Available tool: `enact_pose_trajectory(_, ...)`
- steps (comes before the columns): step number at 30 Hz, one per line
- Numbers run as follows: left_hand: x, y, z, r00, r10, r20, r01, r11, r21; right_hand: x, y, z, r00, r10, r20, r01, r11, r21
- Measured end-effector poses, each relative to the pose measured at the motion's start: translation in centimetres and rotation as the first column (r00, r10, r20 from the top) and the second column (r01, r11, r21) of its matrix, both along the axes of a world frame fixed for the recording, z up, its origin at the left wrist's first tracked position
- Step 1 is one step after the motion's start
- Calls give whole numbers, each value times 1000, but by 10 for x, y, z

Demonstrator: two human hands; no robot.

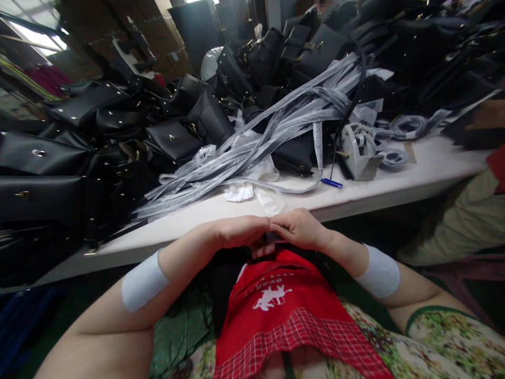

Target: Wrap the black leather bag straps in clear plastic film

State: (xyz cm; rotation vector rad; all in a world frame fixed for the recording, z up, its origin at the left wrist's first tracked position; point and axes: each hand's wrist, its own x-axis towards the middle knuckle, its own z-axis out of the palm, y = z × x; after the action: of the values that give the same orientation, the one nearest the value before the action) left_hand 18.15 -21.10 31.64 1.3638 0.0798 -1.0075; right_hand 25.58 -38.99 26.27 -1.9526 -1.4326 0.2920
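My left hand (246, 232) and my right hand (296, 227) meet at the table's front edge, just above the red apron (292, 295). The fingers of my left hand curl inward, and a small dark piece shows beneath them, too hidden to name. My right hand is closed, its fingertips touching those of my left hand; what it pinches is hidden. Beyond my hands, long strips in clear plastic (252, 152) lie in a loose bundle on the white table (189, 223).
Black bags (173, 139) are heaped on the left and at the back. A white tape dispenser (358, 150), a blue pen (331, 182) and coiled wrapped strips (394, 157) lie on the right. Another person's hand (489, 114) shows at the right edge.
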Motion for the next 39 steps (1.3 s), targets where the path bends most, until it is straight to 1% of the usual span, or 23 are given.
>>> enact_pose_trajectory(3, -1, -7, -2, 998, 44, 50, -47, 996, 79, 0, 2, -1, 1000, -20, -19, 20, 1000, 7)
enact_pose_trajectory(6, -1, -10, -5, 994, 72, 77, -77, 994, 73, 2, 4, 0, 997, -49, -68, 51, 998, 31)
enact_pose_trajectory(8, 1, -10, -8, 993, 78, 88, -87, 990, 107, 5, 6, 2, 989, -59, -135, 65, 997, 37)
enact_pose_trajectory(10, 3, -8, -11, 995, 26, 98, -43, 983, 178, 11, 5, 3, 968, -44, -247, 48, 999, 12)
enact_pose_trajectory(11, 4, -7, -13, 995, -25, 94, 6, 979, 205, 15, 4, 3, 950, -15, -311, 8, 1000, -23)
enact_pose_trajectory(12, 4, -5, -15, 994, -82, 79, 63, 974, 216, 19, 1, 3, 928, 34, -370, -62, 996, -64)
enact_pose_trajectory(14, 4, -2, -19, 983, -181, 17, 175, 968, 180, 27, -8, 2, 882, 171, -438, -253, 958, -136)
enact_pose_trajectory(15, 3, -2, -21, 977, -210, -24, 211, 968, 134, 31, -14, 1, 869, 237, -434, -336, 927, -168)
enact_pose_trajectory(16, 2, -2, -23, 971, -227, -68, 233, 969, 83, 33, -19, 0, 868, 285, -406, -388, 900, -197)
enact_pose_trajectory(18, -1, -5, -29, 962, -235, -141, 236, 972, -15, 37, -28, -2, 895, 327, -305, -405, 882, -242)
enact_pose_trajectory(20, -3, -12, -36, 956, -210, -204, 193, 976, -101, 38, -34, -4, 933, 308, -186, -350, 894, -279)
enact_pose_trajectory(23, -2, -24, -44, 949, -110, -295, 55, 981, -188, 37, -34, -5, 966, 258, -34, -254, 906, -338)
enact_pose_trajectory(25, 0, -30, -45, 937, -41, -346, -22, 984, -177, 35, -33, -6, 973, 233, 6, -214, 903, -372)
enact_pose_trajectory(27, 2, -34, -42, 934, 5, -356, -58, 989, -138, 36, -31, -7, 982, 191, 4, -176, 913, -369)
enact_pose_trajectory(30, 1, -36, -30, 951, 70, -300, -119, 982, -147, 45, -31, -16, 993, 97, -62, -111, 950, -292)
enact_pose_trajectory(32, 1, -35, -18, 964, 167, -207, -208, 957, -200, 49, -30, -30, 980, 49, -191, -90, 974, -209)
enact_pose_trajectory(33, 3, -34, -13, 960, 240, -141, -268, 934, -235, 48, -29, -38, 958, 33, -284, -85, 981, -173)
enact_pose_trajectory(34, 5, -33, -9, 941, 332, -65, -337, 903, -268, 44, -27, -45, 922, 16, -388, -79, 986, -148)
enact_pose_trajectory(35, 8, -32, -7, 902, 432, 17, -408, 863, -297, 37, -25, -52, 870, 7, -493, -83, 988, -134)
enact_pose_trajectory(36, 12, -31, -8, 840, 532, 103, -480, 818, -316, 27, -21, -56, 807, 5, -590, -99, 987, -128)
enact_pose_trajectory(37, 16, -29, -12, 764, 617, 189, -546, 774, -321, 16, -18, -58, 740, -4, -673, -109, 986, -125)
enact_pose_trajectory(38, 22, -27, -18, 686, 674, 272, -603, 737, -305, 3, -15, -57, 673, 36, -738, -163, 981, -101)
enact_pose_trajectory(39, 27, -24, -27, 621, 702, 350, -648, 710, -274, -8, -14, -53, 611, 60, -789, -185, 980, -69)
